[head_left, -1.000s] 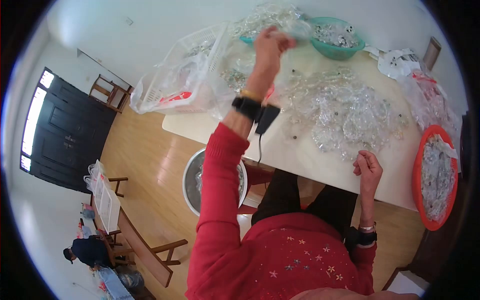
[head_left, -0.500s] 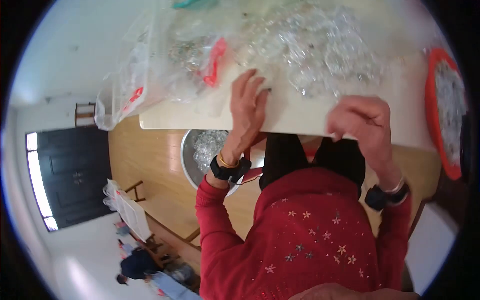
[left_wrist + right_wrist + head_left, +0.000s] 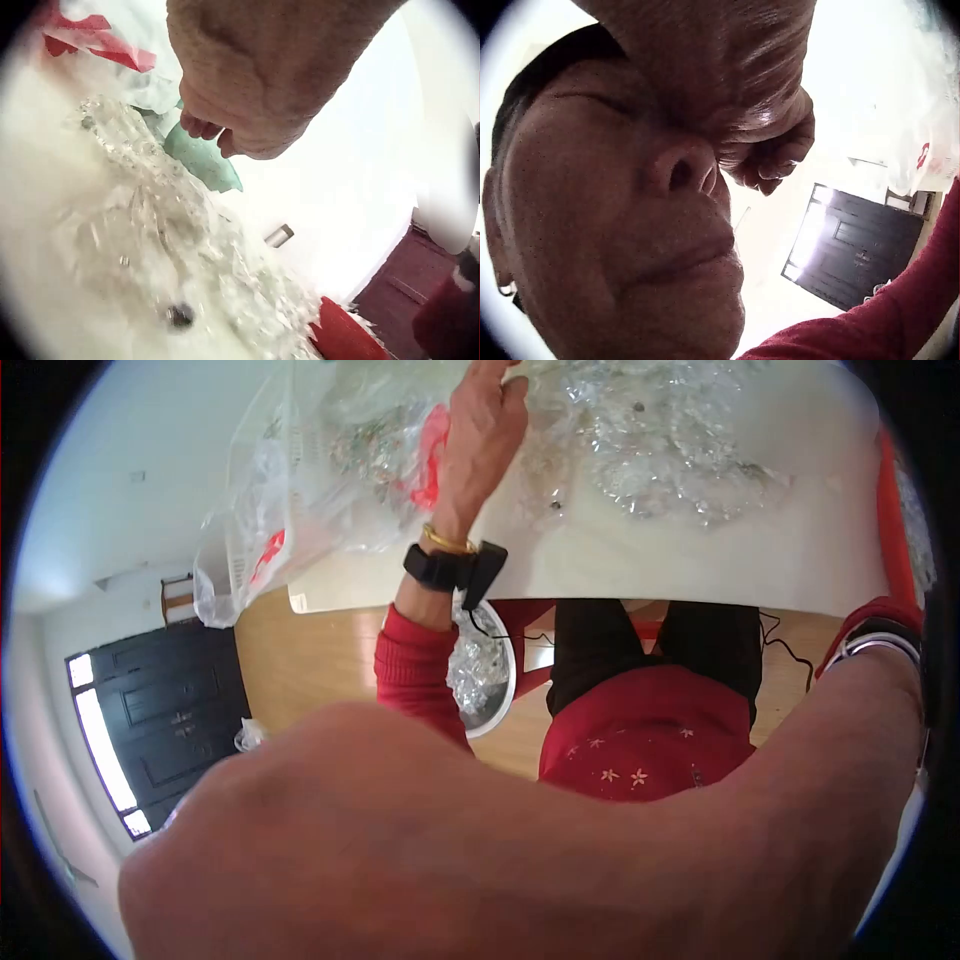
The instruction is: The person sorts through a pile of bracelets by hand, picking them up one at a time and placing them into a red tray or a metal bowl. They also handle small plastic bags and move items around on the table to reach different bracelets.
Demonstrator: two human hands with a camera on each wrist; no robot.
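Observation:
My left hand [image 3: 485,415] reaches far over the table [image 3: 600,565], its fingertips cut off by the top edge of the head view. In the left wrist view its fingers bend loosely downward in front of a green bowl [image 3: 199,161], with nothing seen in them. Beside it spreads a heap of clear, shiny plastic pieces [image 3: 680,450]. A small dark round piece [image 3: 556,506] lies near the heap's front. My right hand [image 3: 300,810], large in the foreground, is raised against the person's face. Its curled fingers [image 3: 780,161] show nothing held in the right wrist view.
A white plastic basket with a clear bag [image 3: 255,530] stands at the table's left, beside a red-marked bag [image 3: 432,455]. A metal basin [image 3: 490,670] of clear pieces is below the table edge. An orange-red basket [image 3: 893,520] is at far right.
My left hand first came back from the bowls to the table's front, then stretched forward again. My right hand rose from the table edge to the face. The head view tipped downward.

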